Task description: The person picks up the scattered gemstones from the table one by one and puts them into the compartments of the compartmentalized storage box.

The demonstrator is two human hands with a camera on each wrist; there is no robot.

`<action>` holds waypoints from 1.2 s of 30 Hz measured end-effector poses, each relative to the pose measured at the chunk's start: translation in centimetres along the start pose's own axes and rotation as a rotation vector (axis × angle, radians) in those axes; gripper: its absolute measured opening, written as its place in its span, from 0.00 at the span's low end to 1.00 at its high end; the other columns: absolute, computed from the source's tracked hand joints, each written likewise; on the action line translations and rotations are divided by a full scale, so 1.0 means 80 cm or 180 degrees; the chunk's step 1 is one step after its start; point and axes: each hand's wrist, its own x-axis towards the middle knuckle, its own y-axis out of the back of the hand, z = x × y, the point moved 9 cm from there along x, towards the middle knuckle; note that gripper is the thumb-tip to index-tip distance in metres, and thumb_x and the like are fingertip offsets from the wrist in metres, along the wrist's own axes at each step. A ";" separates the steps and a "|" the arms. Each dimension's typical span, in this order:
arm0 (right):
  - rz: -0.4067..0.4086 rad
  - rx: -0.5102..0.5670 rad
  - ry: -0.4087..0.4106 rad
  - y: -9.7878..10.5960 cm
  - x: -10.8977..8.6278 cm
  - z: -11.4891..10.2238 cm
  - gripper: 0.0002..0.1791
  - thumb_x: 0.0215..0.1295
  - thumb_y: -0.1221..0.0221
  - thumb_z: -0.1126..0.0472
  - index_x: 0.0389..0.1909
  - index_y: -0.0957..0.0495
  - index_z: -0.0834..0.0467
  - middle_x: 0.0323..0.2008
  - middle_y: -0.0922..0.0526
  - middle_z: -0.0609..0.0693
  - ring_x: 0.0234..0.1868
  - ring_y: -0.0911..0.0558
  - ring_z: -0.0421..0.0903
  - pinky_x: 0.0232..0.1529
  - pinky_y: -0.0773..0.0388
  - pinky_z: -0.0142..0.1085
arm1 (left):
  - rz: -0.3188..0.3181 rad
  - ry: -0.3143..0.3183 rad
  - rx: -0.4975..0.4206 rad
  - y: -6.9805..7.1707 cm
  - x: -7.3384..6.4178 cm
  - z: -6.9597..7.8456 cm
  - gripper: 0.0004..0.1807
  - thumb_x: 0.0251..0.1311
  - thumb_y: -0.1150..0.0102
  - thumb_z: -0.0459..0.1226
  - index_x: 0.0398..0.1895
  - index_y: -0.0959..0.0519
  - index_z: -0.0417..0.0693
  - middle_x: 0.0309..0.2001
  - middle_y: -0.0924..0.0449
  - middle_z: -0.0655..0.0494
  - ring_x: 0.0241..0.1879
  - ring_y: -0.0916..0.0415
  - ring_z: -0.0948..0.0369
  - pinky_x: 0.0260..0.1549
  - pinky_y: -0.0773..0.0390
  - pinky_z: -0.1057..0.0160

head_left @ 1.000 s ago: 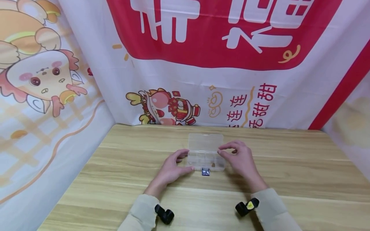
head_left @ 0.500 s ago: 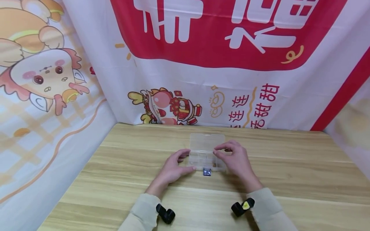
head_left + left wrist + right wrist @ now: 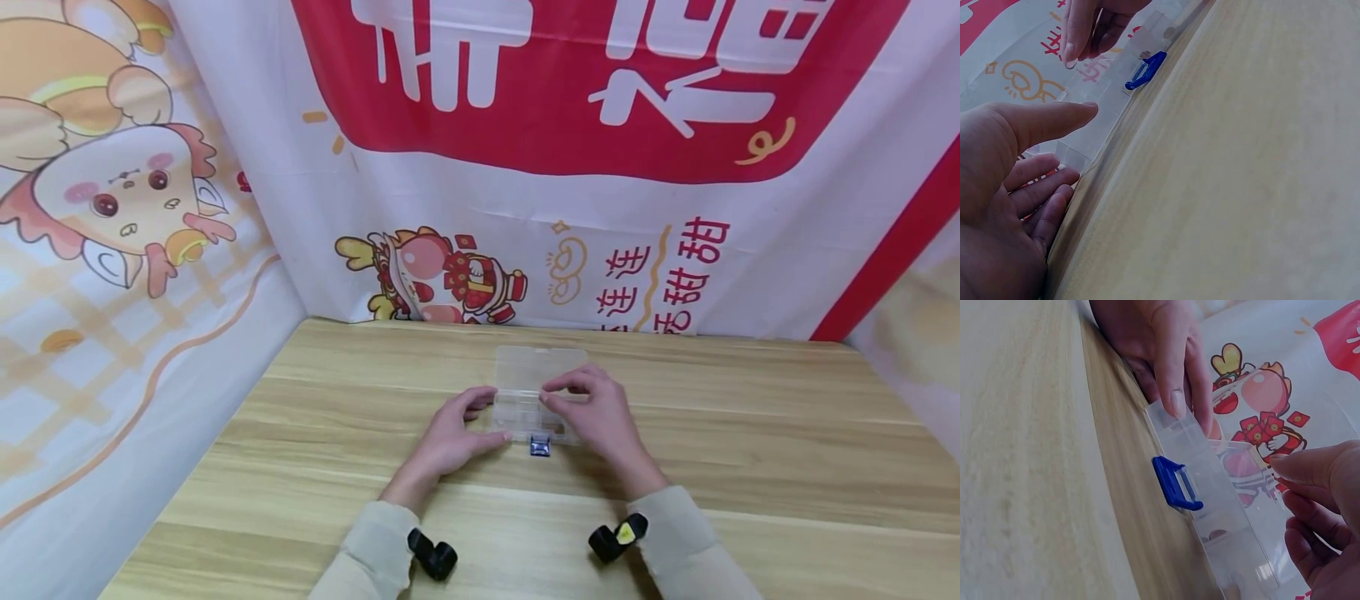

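Note:
A clear plastic compartment box [image 3: 513, 421] sits on the table with its clear lid [image 3: 534, 364] raised at the back. Its blue latch [image 3: 540, 446] juts from the front, seen close in the right wrist view as a blue frame [image 3: 1175, 484]. My left hand [image 3: 453, 433] holds the box's left end, thumb at the front corner and fingers toward the back. Above the middle compartments, my right hand [image 3: 596, 412] keeps thumb and forefinger tips together on something small and thin, too small to name. A small brownish piece [image 3: 1215, 535] lies inside one compartment.
The wooden table [image 3: 337, 467] spreads on all sides of the box. A printed white and red cloth [image 3: 450, 192] hangs behind the table's far edge, and another cloth [image 3: 225, 350] hangs at the left. Black wrist cameras [image 3: 432, 556] sit on both sleeves.
My right hand has moved left, from the box's right end to above its middle, fingertips still together. My left hand stays at the left end. The head view has shifted slightly.

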 end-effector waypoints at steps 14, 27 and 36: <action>-0.0091 0.0020 0.0027 -0.024 0.003 -0.011 0.07 0.65 0.25 0.57 0.42 0.08 0.51 0.50 0.12 0.51 0.59 0.17 0.56 0.66 0.19 0.57 | -0.0023 -0.0055 0.0039 0.001 -0.001 0.003 0.40 0.58 0.18 0.43 0.74 0.24 0.53 0.70 0.19 0.51 0.71 0.26 0.47 0.76 0.29 0.41; -0.0101 0.0008 0.0251 -0.049 0.007 -0.027 0.05 0.64 0.24 0.58 0.39 0.07 0.52 0.47 0.11 0.50 0.56 0.18 0.51 0.62 0.18 0.51 | -0.0055 -0.0098 0.0051 0.000 -0.001 0.003 0.40 0.58 0.19 0.45 0.74 0.24 0.54 0.70 0.19 0.51 0.71 0.26 0.47 0.75 0.29 0.40; -0.0100 -0.0141 0.0218 -0.058 0.007 -0.029 0.04 0.64 0.24 0.58 0.38 0.07 0.51 0.46 0.12 0.48 0.55 0.18 0.52 0.59 0.19 0.51 | -0.0054 -0.0117 0.0043 0.000 -0.002 0.004 0.40 0.58 0.19 0.44 0.74 0.24 0.54 0.70 0.19 0.51 0.70 0.25 0.47 0.75 0.28 0.40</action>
